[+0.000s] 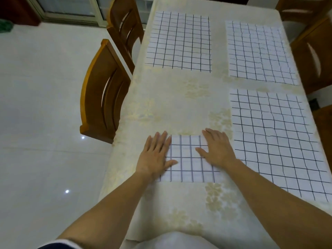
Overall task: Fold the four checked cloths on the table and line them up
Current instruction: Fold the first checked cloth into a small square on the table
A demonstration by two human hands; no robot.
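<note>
We press one folded cloth (190,159) at the near part of the table (179,105), w/ both palms flat. The left hand (154,155) is on its left edge and the right hand (216,150) on its right side, fingers straight, gripping nothing. The 3 others lie unfolded: far-left cloth (179,42), far-right cloth (258,53), and near-right cloth (273,137) just beside the folded one. Risk, as we judge: a sliding palm may drag the top layer, so the edges go uneven, or the fold springs open when we lift off.
</note>
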